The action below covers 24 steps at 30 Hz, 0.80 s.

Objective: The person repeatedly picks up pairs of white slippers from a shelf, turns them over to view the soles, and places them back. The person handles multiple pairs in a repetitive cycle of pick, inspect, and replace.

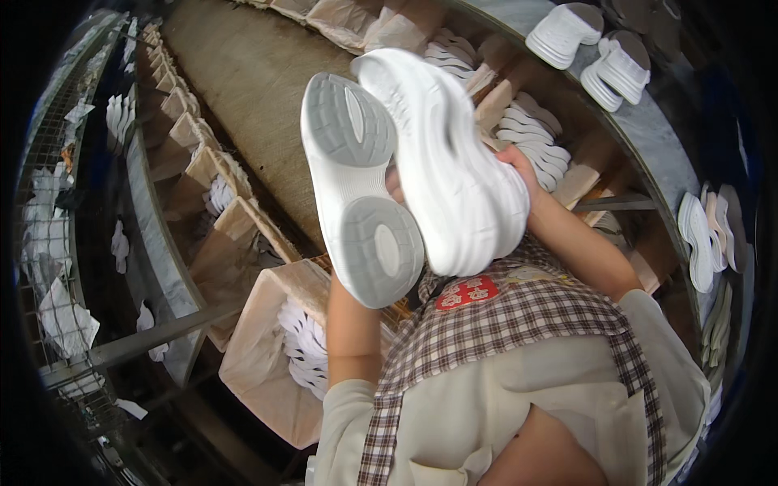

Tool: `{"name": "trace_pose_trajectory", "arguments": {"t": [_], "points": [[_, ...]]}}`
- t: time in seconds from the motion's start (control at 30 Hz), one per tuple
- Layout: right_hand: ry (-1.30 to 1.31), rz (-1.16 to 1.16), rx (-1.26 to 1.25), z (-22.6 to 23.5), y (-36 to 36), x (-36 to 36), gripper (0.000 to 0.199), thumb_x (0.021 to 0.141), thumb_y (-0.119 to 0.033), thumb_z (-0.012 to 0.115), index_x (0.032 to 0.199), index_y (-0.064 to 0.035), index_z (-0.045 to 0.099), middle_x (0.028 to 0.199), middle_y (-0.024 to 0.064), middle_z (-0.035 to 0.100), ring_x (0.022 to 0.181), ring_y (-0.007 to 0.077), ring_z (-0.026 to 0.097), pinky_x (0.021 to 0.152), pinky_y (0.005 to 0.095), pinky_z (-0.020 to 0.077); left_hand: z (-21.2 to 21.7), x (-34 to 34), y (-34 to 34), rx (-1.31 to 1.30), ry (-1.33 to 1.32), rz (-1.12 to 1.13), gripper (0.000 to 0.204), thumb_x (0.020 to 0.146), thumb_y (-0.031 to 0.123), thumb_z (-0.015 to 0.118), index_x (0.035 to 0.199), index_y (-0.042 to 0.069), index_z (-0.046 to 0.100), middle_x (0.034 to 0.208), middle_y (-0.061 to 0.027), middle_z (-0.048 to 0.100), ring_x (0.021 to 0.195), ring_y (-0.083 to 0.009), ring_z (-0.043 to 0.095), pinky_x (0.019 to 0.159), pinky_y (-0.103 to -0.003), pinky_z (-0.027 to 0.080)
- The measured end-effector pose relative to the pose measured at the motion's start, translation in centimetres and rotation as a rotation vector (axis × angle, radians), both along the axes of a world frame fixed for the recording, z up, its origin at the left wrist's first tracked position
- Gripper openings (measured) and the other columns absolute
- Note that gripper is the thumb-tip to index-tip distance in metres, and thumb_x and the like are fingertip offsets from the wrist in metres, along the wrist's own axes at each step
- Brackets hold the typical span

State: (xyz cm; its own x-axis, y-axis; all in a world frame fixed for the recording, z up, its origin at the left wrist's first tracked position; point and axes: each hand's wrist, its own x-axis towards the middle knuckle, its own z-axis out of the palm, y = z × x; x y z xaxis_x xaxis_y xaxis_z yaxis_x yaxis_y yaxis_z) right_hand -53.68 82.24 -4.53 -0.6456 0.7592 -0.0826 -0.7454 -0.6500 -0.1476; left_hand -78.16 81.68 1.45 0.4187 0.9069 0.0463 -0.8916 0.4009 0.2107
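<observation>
Two thick moulded shoe soles are held up in front of my chest. The left one (pixel 328 182) is white with grey tread pads, its underside facing me. Beside it the white sole (pixel 454 178) stands side-on, with a wavy sidewall; it may be more than one sole pressed together. My right hand (pixel 521 168) grips this one at its right edge, fingers closed around it. My left forearm runs up behind the grey-padded sole, which hides most of my left hand (pixel 394 185); only a bit of finger shows between the soles.
Cloth-lined bins holding white soles stand close by, one bin (pixel 271 356) at lower left and more soles (pixel 531 138) behind my right hand. A curved grey counter (pixel 648 138) on the right carries white soles (pixel 565 34). Wire-mesh racks (pixel 49 243) line the far left, beyond a concrete aisle (pixel 251 81).
</observation>
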Motion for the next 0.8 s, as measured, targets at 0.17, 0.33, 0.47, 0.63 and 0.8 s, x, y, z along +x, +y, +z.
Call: {"name": "trace_pose_trajectory", "arguments": {"t": [0.17, 0.33, 0.47, 0.63, 0.8], "points": [[-0.021, -0.024, -0.161, -0.5, -0.4, 0.3, 0.054, 0.091, -0.035, 0.034, 0.128, 0.0016, 0.049, 0.116, 0.0224, 0.059, 0.099, 0.0321, 0.064, 0.086, 0.0488, 0.0527, 1.3, 0.8, 0.2, -0.022, -0.131, -0.012, 0.049, 0.087, 0.041, 0.055, 0.112, 0.001, 0.045, 0.095, -0.0123, 0.041, 0.068, -0.0163, 0.036, 0.052, -0.024, 0.036], [0.032, 0.004, -0.121, 1.4, -0.8, 0.6, 0.058, 0.088, -0.037, 0.036, 0.132, 0.0003, 0.046, 0.121, 0.023, 0.057, 0.101, 0.0346, 0.063, 0.089, 0.0493, 0.0513, 1.8, 0.7, 0.4, -0.022, -0.211, -0.025, 0.045, 0.088, 0.035, 0.057, 0.116, 0.003, 0.043, 0.092, -0.0078, 0.036, 0.068, -0.0142, 0.034, 0.052, -0.024, 0.037], [0.081, 0.002, -0.171, 1.6, -1.5, 1.1, 0.063, 0.084, -0.039, 0.037, 0.132, 0.0007, 0.046, 0.121, 0.0229, 0.057, 0.103, 0.0359, 0.062, 0.091, 0.0502, 0.0493, 2.0, 0.7, 0.3, -0.022, -0.19, -0.004, 0.054, 0.088, 0.034, 0.057, 0.126, 0.001, 0.039, 0.091, -0.0072, 0.035, 0.067, -0.0135, 0.034, 0.051, -0.024, 0.037], [0.151, 0.103, 0.037, -0.6, -1.6, 1.9, 0.071, 0.085, -0.047, 0.05, 0.141, -0.0063, 0.036, 0.133, 0.02, 0.048, 0.112, 0.0377, 0.056, 0.096, 0.0519, 0.0445, 1.8, 0.6, 0.3, 0.032, -0.103, 0.028, 0.067, 0.088, 0.035, 0.059, 0.138, 0.001, 0.03, 0.091, -0.0068, 0.035, 0.063, -0.0123, 0.034, 0.047, -0.022, 0.037], [0.033, 0.046, -0.041, -1.4, -1.6, 2.1, 0.073, 0.077, -0.041, 0.042, 0.14, -0.005, 0.037, 0.131, 0.0208, 0.05, 0.113, 0.0378, 0.055, 0.1, 0.0498, 0.0409, 1.9, 0.6, 0.5, 0.062, -0.115, -0.012, 0.06, 0.087, 0.037, 0.059, 0.131, 0.002, 0.037, 0.093, -0.0082, 0.038, 0.064, -0.0146, 0.036, 0.051, -0.024, 0.039]]}}
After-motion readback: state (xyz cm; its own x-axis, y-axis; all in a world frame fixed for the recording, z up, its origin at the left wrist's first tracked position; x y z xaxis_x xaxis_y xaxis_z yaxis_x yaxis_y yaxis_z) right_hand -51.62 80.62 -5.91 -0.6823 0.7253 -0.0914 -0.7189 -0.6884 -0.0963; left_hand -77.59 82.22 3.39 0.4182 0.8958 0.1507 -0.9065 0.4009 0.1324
